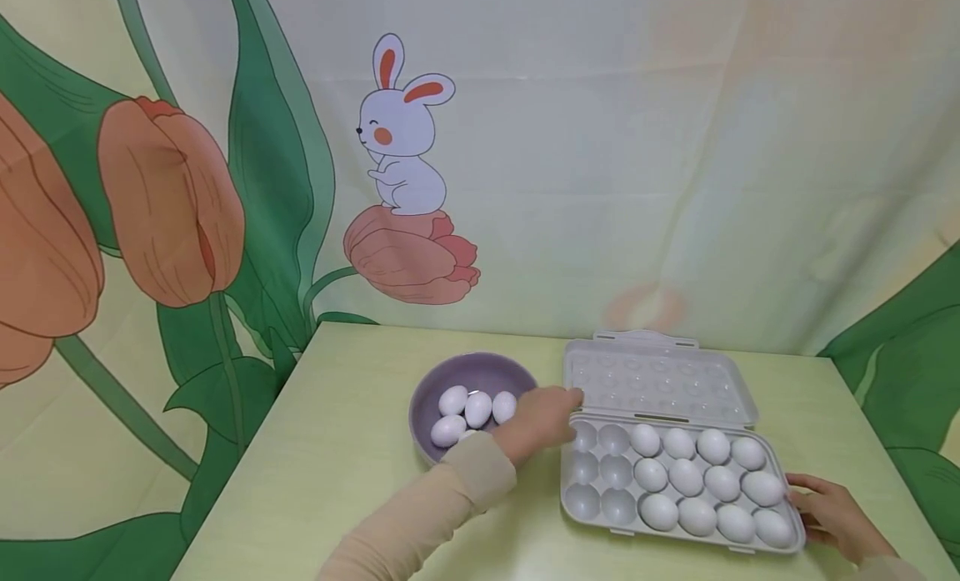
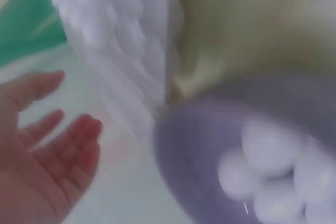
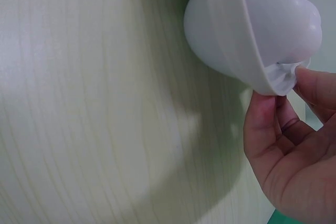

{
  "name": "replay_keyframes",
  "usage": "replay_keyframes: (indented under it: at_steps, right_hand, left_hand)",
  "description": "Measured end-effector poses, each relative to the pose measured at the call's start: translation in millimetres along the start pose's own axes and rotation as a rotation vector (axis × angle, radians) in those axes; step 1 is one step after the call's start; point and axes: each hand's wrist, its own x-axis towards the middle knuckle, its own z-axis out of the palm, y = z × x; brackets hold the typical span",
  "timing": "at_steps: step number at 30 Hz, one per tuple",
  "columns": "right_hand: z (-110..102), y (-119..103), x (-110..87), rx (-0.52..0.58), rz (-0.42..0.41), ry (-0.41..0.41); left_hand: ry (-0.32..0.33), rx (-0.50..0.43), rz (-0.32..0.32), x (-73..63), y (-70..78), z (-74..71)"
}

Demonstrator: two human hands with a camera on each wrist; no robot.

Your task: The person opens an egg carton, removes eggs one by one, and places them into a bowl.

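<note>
A grey-white plastic egg tray (image 1: pixel 637 527) lies at the right of the table with its lid (image 1: pixel 660 383) folded back. White eggs (image 1: pixel 686 478) fill its middle and right; bare hollows (image 1: pixel 583 468) show at the left end. My left hand (image 1: pixel 538 418) hovers between the bowl and the tray's left end. In the left wrist view its fingers (image 2: pixel 79 156) are loosely bent and hold nothing. My right hand (image 1: pixel 832 514) pinches the tray's right rim between thumb and fingers, seen closely in the right wrist view (image 3: pixel 286 156).
Left of the tray stands a purple bowl (image 1: pixel 422 406) with several white eggs (image 1: pixel 477 409) in it; my left forearm covers part of its front. The pale wooden table (image 1: pixel 322 448) ends at a printed curtain (image 1: pixel 555 189) with tulips and a rabbit.
</note>
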Motion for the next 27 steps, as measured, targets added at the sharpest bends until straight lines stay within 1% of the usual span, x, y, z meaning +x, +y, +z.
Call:
replay_keyframes:
  at_steps: [3, 4, 5, 8, 10, 12, 14, 17, 19, 21, 24, 27]
  right_hand:
    - [0.3, -0.2, 0.0, 0.002, 0.001, 0.001]
    - [0.4, -0.4, -0.1, 0.003, 0.003, 0.002]
    - [0.4, -0.7, -0.3, 0.004, 0.004, 0.004]
    - [0.4, -1.2, -1.1, 0.007, 0.003, 0.006]
    - [0.6, -1.5, -1.7, 0.010, 0.003, 0.004]
    - [0.6, -1.6, -2.4, 0.012, 0.001, 0.000]
    - [0.9, -1.9, -2.7, 0.014, 0.004, -0.003]
    - [1.1, -2.5, -3.1, 0.017, 0.006, -0.002]
    - [1.1, -2.8, -3.1, 0.017, 0.006, -0.001]
    - [1.3, -3.4, -3.1, 0.013, 0.009, 0.000]
    - [1.4, -3.2, -2.6, 0.009, 0.011, 0.002]
    - [1.4, -2.5, -2.4, 0.006, 0.008, 0.004]
  left_hand:
    - [-0.030, 0.007, 0.140, 2.7, 23.5, 14.4]
    - [-0.038, 0.012, 0.178, 3.1, 30.8, 19.8]
    - [-0.045, 0.012, 0.210, 3.6, 37.7, 25.1]
    - [-0.061, 0.010, 0.277, 3.8, 56.1, 39.4]
    - [-0.075, -0.014, 0.295, 3.5, 65.5, 48.8]
    - [-0.060, 0.004, 0.321, 3.2, 73.1, 58.4]
    - [-0.025, 0.060, 0.349, 2.7, 78.5, 67.7]
    - [0.026, 0.208, 0.382, 1.7, 85.0, 77.7]
    - [0.026, 0.290, 0.396, 2.6, 88.2, 83.5]
    - [0.010, 0.333, 0.402, 4.0, 91.1, 87.5]
    - [-0.009, 0.349, 0.412, 6.6, 94.7, 92.3]
    - [-0.004, 0.349, 0.414, 7.2, 98.4, 93.6]
